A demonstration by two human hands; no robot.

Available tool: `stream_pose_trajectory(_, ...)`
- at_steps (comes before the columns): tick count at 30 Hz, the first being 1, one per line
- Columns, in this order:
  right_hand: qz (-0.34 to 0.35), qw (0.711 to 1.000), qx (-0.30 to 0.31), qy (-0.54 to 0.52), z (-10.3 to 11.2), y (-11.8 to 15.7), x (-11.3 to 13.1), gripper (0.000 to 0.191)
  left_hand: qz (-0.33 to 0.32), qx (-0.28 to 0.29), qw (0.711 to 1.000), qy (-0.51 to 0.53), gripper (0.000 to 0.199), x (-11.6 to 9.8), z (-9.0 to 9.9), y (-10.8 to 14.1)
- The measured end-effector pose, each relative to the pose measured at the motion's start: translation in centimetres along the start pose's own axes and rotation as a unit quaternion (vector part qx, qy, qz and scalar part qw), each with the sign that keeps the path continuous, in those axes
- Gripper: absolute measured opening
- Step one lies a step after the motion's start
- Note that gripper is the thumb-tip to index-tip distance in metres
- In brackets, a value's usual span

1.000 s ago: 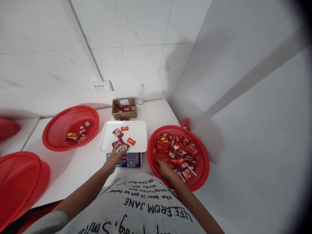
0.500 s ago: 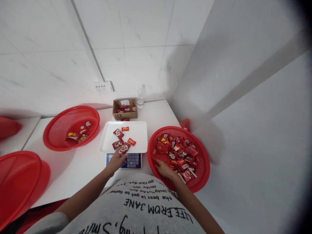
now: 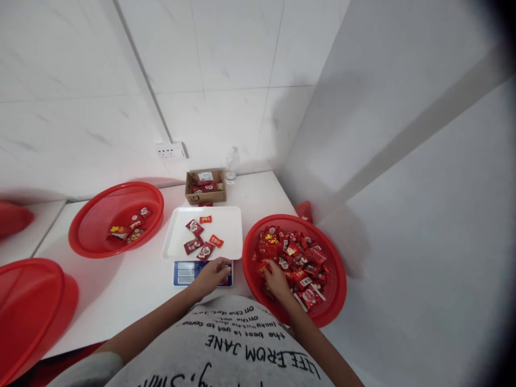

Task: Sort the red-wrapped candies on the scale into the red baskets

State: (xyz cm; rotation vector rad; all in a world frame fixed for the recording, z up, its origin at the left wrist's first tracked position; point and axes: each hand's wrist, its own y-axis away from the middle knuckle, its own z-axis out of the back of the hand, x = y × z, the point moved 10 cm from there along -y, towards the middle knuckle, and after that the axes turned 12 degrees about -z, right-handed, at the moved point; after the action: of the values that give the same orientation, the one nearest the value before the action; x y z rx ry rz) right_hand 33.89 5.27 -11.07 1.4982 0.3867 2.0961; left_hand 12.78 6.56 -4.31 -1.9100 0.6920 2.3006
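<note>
Packet (image 3: pixel 262 268) (red) in right hand (image 3: pixel 276 277)

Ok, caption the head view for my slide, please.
Left hand hovers over the blue scale; right hand reaches into the full red basket.

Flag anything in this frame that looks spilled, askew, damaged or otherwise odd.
Nothing looks spilled or damaged. One small oddity: a red item shows between the cardboard box and the white tray, outside both. It is mostly hidden, so I cannot tell whether it is a stray packet.
</note>
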Motion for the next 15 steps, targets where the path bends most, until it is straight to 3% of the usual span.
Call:
stream_pose_trajectory(2,-0.001,0.998,0.017,-0.065,0.1,0.3,1.3,0.028,-0.003,0.027,0.999,0.018,0.035,-0.6,-1.7,-0.4)
stream_pose_trajectory(5,0.023,0.985,0.106,-0.136,-1.6,1.8,4.6,0.021,-0.001,0.053,0.998,0.046,0.043,-1.1,-3.4,-0.8)
stream_pose_trajectory(9,0.081,0.970,0.184,-0.136,-4.1,4.4,8.5,0.018,-0.008,0.071,0.995,0.073,0.038,-1.0,-4.1,-1.3)
stream_pose_trajectory(12,0.084,0.973,0.177,-0.119,-4.6,4.8,8.6,0.031,-0.033,0.058,0.998,0.002,0.030,-0.6,-2.6,-1.9)
stream_pose_trajectory(15,0.069,0.981,0.138,-0.114,-3.8,4.0,7.2,0.036,-0.091,-0.009,0.974,-0.209,0.023,-1.1,0.8,-2.8)
